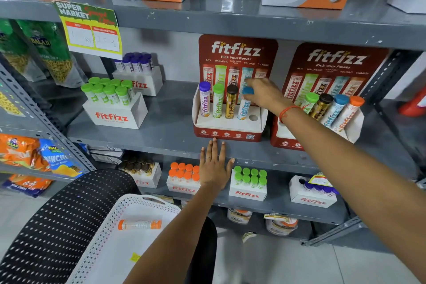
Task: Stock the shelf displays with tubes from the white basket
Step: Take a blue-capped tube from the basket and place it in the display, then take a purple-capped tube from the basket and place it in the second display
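Two hands: both up at the grey shelf (161,131), neither in the basket.
Red display (228,134): stands on the shelf just above the left fingertips; it carries purple, green and brown-capped tubes left of the right fingers, and one open hole (253,117) just below them.
White basket (110,221): low, well below both hands, beside the left forearm.
Right hand (265,94): fingers curled narrowly around the cap of the blue-capped tube (244,106) — pinching it from above as the tube stands in the fourth slot.
Left hand (214,168): flat, fingers spread wide and straight, tips at the shelf's front edge under the display — holding nothing.
Orange-capped tube (139,224): lying on its side in the basket, well apart from every finger.
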Motion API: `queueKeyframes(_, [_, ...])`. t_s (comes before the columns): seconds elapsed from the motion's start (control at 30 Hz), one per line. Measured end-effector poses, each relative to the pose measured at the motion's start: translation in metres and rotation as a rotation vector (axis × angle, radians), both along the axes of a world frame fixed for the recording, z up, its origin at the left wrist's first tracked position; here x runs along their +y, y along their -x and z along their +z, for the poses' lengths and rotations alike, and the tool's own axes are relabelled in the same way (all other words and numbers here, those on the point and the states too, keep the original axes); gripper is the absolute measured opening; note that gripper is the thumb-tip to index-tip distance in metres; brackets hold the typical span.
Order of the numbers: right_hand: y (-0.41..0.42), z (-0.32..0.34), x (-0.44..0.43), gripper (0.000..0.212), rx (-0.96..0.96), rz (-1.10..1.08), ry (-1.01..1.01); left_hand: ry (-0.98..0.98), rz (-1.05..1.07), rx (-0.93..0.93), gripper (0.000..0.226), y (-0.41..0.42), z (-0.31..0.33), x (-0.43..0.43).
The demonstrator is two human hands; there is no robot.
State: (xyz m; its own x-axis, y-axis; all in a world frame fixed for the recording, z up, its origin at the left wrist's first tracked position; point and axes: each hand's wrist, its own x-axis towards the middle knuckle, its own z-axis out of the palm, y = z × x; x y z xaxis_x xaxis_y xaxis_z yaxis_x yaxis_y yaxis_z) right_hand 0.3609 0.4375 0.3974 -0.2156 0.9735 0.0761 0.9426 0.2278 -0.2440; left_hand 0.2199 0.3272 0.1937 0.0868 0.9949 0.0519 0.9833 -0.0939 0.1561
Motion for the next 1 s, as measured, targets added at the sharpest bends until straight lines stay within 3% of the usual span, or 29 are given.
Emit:
queueKeyframes(0.1, [0.008, -0.01, -0.013, 0.05, 0.059, -0.053, -0.246, -0.007, -0.004, 0.0, 0.09, 0.001, 0.0, 0.001])
queueKeyframes(0.2, [0.025, -0.032, -0.038, 0.038, 0.243, -0.034, -0.551, 0.009, -0.01, -0.033, 0.075, 0.004, 0.004, 0.0])
queueKeyframes(0.27, [0.045, -0.053, -0.056, 0.033, 0.387, 0.022, -0.586, -0.002, 0.007, -0.106, 0.064, 0.01, 0.004, -0.002])
queueKeyframes(0.43, [0.115, -0.124, -0.112, 0.027, 0.612, 0.18, -0.403, -0.231, 0.201, -0.258, 0.059, 0.053, -0.013, -0.053])
queueKeyframes(0.6, [0.189, -0.209, -0.167, 0.03, 0.639, 0.325, -0.094, -0.168, 0.502, -0.266, 0.061, 0.118, -0.064, -0.144])
queueKeyframes(0.73, [0.238, -0.279, -0.218, 0.03, 0.513, 0.44, 0.274, -0.055, 0.828, -0.245, 0.06, 0.172, -0.116, -0.231])
queueKeyframes(0.87, [0.239, -0.32, -0.216, 0.027, 0.238, 0.463, 0.386, 0.067, 0.989, -0.237, 0.061, 0.192, -0.136, -0.277])
queueKeyframes(1.0, [0.247, -0.352, -0.234, 0.045, -0.039, 0.436, 0.555, 0.217, 1.141, -0.213, 0.07, 0.204, -0.164, -0.335])
